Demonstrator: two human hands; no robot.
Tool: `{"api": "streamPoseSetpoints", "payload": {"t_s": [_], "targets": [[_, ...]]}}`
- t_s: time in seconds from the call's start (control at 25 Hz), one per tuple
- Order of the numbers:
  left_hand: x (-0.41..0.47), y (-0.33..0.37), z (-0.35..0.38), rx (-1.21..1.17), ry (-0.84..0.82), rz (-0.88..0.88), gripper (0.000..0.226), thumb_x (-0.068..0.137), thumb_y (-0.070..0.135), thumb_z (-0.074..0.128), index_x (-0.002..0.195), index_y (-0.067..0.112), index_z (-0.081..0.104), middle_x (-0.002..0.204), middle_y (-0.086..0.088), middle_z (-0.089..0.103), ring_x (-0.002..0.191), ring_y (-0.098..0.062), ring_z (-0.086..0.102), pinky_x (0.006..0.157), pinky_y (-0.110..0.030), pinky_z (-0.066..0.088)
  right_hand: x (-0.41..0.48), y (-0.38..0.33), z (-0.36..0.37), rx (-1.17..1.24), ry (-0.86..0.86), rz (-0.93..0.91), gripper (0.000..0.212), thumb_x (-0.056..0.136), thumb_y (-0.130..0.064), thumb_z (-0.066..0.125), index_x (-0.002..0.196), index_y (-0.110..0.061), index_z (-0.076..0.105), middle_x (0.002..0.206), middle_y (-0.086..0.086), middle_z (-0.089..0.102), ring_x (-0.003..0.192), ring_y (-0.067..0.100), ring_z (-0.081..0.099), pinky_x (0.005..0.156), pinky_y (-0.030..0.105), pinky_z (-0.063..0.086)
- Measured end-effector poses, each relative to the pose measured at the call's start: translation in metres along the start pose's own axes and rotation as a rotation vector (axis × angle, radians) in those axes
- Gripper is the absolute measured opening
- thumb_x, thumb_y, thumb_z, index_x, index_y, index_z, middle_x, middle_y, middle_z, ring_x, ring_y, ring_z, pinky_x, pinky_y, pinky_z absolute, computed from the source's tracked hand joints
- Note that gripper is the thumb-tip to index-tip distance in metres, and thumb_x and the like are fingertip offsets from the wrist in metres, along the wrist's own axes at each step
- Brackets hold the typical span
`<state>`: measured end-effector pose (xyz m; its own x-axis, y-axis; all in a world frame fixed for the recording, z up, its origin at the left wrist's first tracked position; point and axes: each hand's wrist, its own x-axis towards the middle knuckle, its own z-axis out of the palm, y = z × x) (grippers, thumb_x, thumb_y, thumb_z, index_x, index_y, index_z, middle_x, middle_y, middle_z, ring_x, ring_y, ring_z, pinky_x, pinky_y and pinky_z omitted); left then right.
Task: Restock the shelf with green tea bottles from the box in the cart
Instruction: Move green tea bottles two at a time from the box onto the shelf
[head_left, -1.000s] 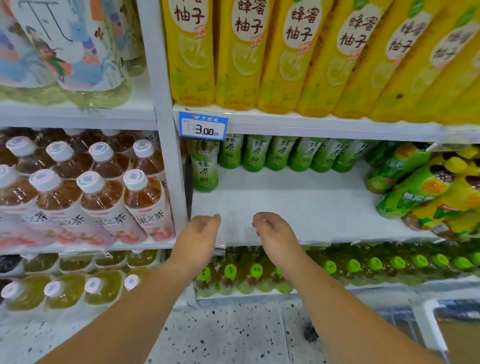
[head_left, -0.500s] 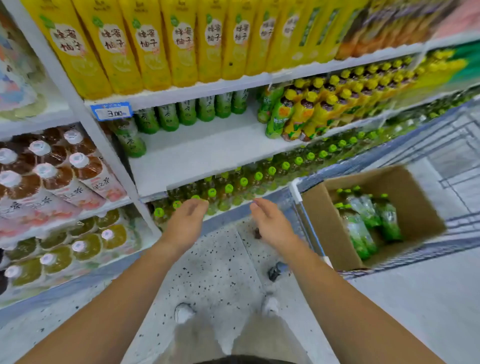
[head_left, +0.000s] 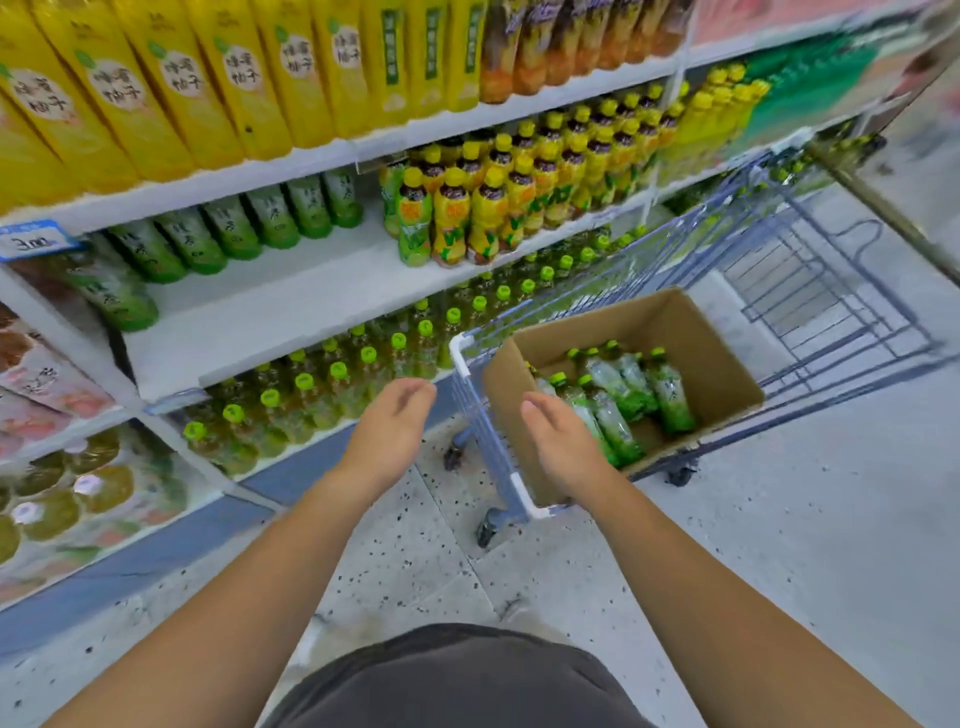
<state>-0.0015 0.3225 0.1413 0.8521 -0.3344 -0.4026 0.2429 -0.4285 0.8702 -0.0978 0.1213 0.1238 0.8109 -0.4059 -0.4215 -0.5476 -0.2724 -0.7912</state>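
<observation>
Green-capped tea bottles (head_left: 618, 400) lie tilted in a loose heap in the cardboard box (head_left: 722, 364), which sits at the near end of the blue wire cart (head_left: 810, 270). My right hand (head_left: 558, 441) hovers over the box's near-left corner, just beside the closest bottles and holding none. My left hand (head_left: 392, 431) hangs outside the cart above the speckled floor (head_left: 415, 545), and both hands are empty and apart, palms turned inward, fingers loosely straight. The bottles are clear plastic with green labels, like the row of bottles (head_left: 228, 234) at the back of the half-bare white shelf (head_left: 291, 312).
</observation>
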Motion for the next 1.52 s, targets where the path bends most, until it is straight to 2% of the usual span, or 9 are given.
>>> {"api": "streamPoseSetpoints", "payload": {"t_s": [0.16, 0.52, 0.72, 0.8, 0.92, 1.04, 1.28, 1.44, 1.52], "targets": [[0.006, 0.020, 0.085, -0.089, -0.053, -0.110, 0.022, 0.096, 0.057, 0.048, 0.109, 0.044, 0.059, 0.119, 0.021, 0.060, 0.111, -0.005, 0.057, 0.090, -0.032, 0.044, 0.009, 0.047, -0.078, -0.036, 0.020, 0.049, 0.046, 0.102, -0.047, 0.042, 0.141, -0.023, 0.049, 0.132, -0.006, 0.056, 0.116, 0.011, 0.052, 0.089, 0.024, 0.037], [0.054, 0.038, 0.208, -0.037, -0.234, -0.267, 0.037, 0.102, 0.044, 0.045, 0.132, 0.026, 0.052, 0.122, 0.004, 0.059, 0.097, -0.006, 0.056, 0.076, -0.027, 0.042, 0.055, 0.108, -0.166, -0.057, 0.090, 0.255, 0.048, 0.101, -0.049, 0.042, 0.141, -0.024, 0.048, 0.135, -0.003, 0.055, 0.112, 0.010, 0.049, 0.093, 0.029, 0.036], [0.108, 0.036, 0.253, -0.002, -0.298, -0.433, 0.054, 0.105, 0.021, 0.042, 0.155, 0.017, 0.025, 0.082, 0.006, 0.046, 0.064, -0.008, 0.042, 0.053, -0.023, 0.034, 0.091, 0.142, -0.165, -0.082, 0.039, 0.344, 0.050, 0.101, -0.048, 0.042, 0.144, -0.021, 0.046, 0.140, 0.000, 0.055, 0.125, 0.018, 0.051, 0.100, 0.031, 0.038], [0.125, 0.030, 0.266, 0.059, -0.267, -0.478, 0.061, 0.103, 0.019, 0.045, 0.158, 0.019, 0.017, 0.117, -0.008, 0.056, 0.087, -0.021, 0.056, 0.069, -0.028, 0.048, 0.110, 0.156, -0.160, -0.081, -0.021, 0.369, 0.051, 0.100, -0.049, 0.044, 0.144, -0.022, 0.045, 0.140, 0.001, 0.055, 0.125, 0.019, 0.052, 0.102, 0.033, 0.039], [0.145, 0.017, 0.292, 0.164, -0.208, -0.604, 0.078, 0.101, 0.018, 0.050, 0.160, 0.021, -0.001, 0.161, -0.007, 0.025, 0.113, -0.026, 0.055, 0.084, -0.030, 0.050, 0.147, 0.182, -0.152, -0.127, -0.116, 0.377, 0.053, 0.099, -0.048, 0.046, 0.143, -0.019, 0.044, 0.132, 0.003, 0.060, 0.110, 0.017, 0.058, 0.095, 0.033, 0.042], [0.161, -0.003, 0.321, 0.223, -0.134, -0.624, 0.087, 0.098, 0.015, 0.052, 0.158, 0.016, -0.011, 0.164, -0.011, 0.016, 0.138, -0.033, 0.039, 0.105, -0.036, 0.043, 0.181, 0.213, -0.143, -0.211, -0.226, 0.381, 0.054, 0.100, -0.043, 0.049, 0.146, -0.015, 0.042, 0.116, 0.008, 0.067, 0.087, 0.015, 0.063, 0.083, 0.036, 0.047], [0.183, -0.026, 0.365, 0.371, 0.074, -0.693, 0.101, 0.083, 0.004, 0.067, 0.154, 0.018, -0.004, 0.156, -0.018, 0.005, 0.139, -0.038, 0.026, 0.112, -0.043, 0.036, 0.235, 0.252, -0.114, -0.304, -0.458, 0.289, 0.062, 0.092, -0.030, 0.065, 0.147, -0.014, 0.040, 0.139, 0.008, 0.056, 0.103, 0.019, 0.057, 0.080, 0.030, 0.045], [0.180, -0.046, 0.374, 0.530, 0.021, -0.597, 0.108, 0.080, 0.000, 0.066, 0.153, 0.024, -0.011, 0.152, -0.019, -0.001, 0.138, -0.037, 0.021, 0.109, -0.040, 0.035, 0.244, 0.263, -0.105, -0.200, -0.462, 0.253, 0.045, 0.082, -0.025, 0.078, 0.124, -0.018, 0.061, 0.099, -0.013, 0.064, 0.079, -0.001, 0.055, 0.059, 0.006, 0.038], [0.173, -0.056, 0.373, 0.588, 0.040, -0.479, 0.105, 0.080, 0.001, 0.066, 0.153, 0.022, -0.006, 0.147, -0.018, 0.007, 0.132, -0.038, 0.027, 0.104, -0.039, 0.037, 0.246, 0.267, -0.105, -0.071, -0.450, 0.322, 0.033, 0.075, -0.021, 0.085, 0.103, -0.019, 0.068, 0.089, -0.014, 0.071, 0.081, 0.007, 0.066, 0.068, 0.014, 0.051]]}}
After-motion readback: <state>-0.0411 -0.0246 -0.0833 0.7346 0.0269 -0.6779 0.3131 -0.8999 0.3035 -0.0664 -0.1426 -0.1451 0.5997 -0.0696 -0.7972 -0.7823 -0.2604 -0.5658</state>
